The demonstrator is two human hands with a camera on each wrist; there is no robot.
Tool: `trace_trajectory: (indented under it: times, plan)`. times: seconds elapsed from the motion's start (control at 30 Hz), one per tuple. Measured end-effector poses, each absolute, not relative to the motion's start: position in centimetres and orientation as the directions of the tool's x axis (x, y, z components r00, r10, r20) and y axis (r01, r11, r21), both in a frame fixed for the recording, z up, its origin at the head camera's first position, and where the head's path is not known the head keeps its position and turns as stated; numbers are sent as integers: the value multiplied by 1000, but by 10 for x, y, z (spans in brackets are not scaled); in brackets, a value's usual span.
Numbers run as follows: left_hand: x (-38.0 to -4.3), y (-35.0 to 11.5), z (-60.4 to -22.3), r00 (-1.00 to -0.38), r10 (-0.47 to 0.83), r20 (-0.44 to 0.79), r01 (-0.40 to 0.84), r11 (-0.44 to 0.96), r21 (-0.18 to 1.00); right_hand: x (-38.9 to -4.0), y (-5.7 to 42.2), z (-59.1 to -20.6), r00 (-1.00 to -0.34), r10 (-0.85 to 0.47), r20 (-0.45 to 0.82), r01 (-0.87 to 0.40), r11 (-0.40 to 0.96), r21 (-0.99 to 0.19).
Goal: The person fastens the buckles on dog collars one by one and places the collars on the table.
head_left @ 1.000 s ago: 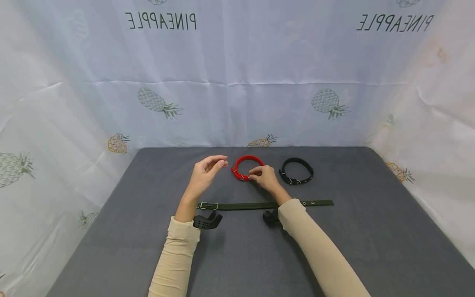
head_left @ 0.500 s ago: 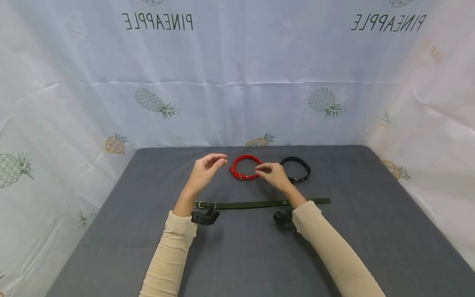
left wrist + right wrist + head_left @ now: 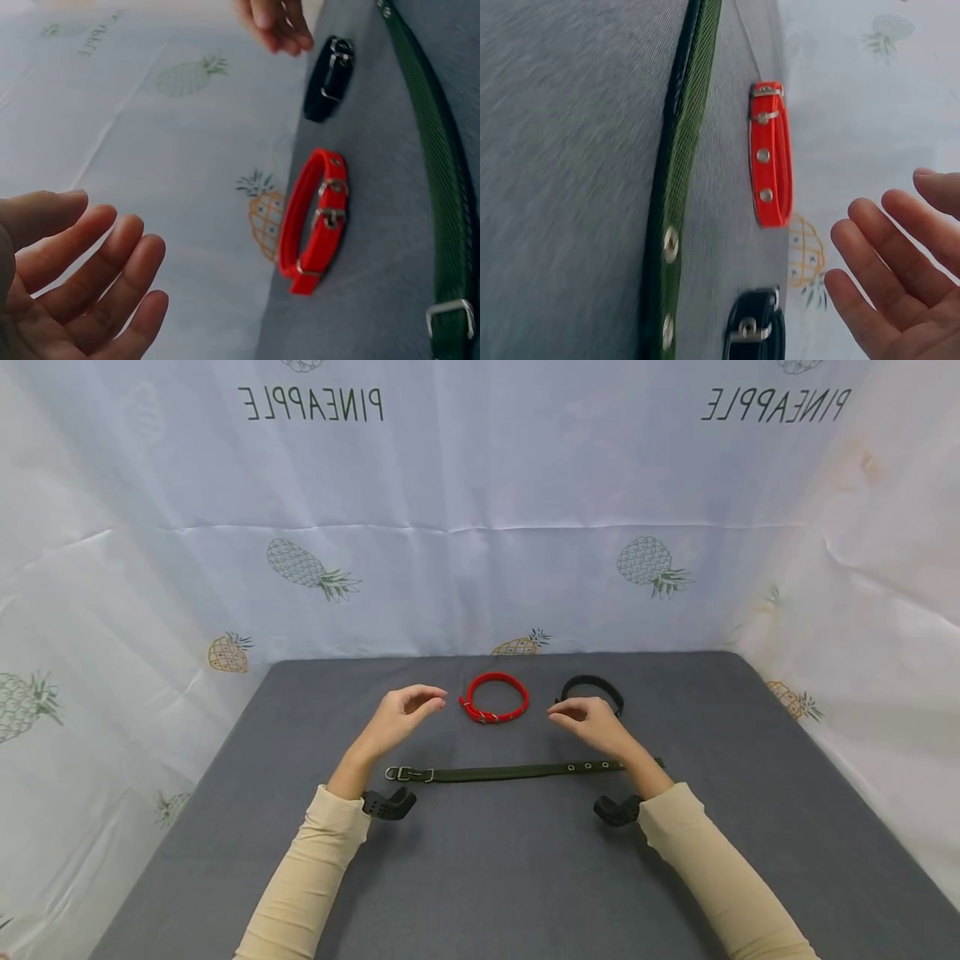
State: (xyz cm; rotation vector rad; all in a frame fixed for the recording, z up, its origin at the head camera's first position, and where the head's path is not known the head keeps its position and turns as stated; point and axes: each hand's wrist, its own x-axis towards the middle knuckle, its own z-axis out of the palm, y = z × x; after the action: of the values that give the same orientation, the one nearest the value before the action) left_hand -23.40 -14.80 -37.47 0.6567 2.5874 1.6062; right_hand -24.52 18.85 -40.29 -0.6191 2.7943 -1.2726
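Note:
A red collar [image 3: 519, 713], buckled into a ring, lies toward the back of the grey table, between and beyond both hands. To its right is a black collar [image 3: 592, 680], also a ring, partly hidden behind the right hand in the head view. Nearer the person, a green collar [image 3: 495, 773] is stretched out straight, its buckle at the left end. The left hand [image 3: 396, 720] hovers left of the red collar, fingers relaxed, holding nothing. Above the table in front of the black collar, the right hand [image 3: 596, 727] is likewise relaxed and holds nothing.
The grey table [image 3: 480, 877] ends at a white curtain [image 3: 450, 585] printed with pineapples, which hangs behind and on both sides. A black wrist device [image 3: 390, 804] sits on the left wrist and another black device [image 3: 618, 811] on the right.
The right hand has moved away from the red collar to the right, in front of the black one. The left hand has shifted slightly left and nearer. All three collars lie as before.

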Motion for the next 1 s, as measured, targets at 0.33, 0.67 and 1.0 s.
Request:
trace_trajectory:
  times: [0.33, 0.67, 1.0]
  plan:
    - [-226, -169, -397, -901, 395, 180, 370, 480, 795, -228, 227, -410, -944, -311, 106, -293, 650, -701]
    - [-219, -183, -418, -892, 434, 128, 368, 532, 763, -218, 262, -417, -933, -348, 94, -323, 691, -646]
    - [-220, -194, -433, -891, 453, 26, 332, 612, 718, -214, 281, -427, -959, -282, 24, -238, 757, -609]
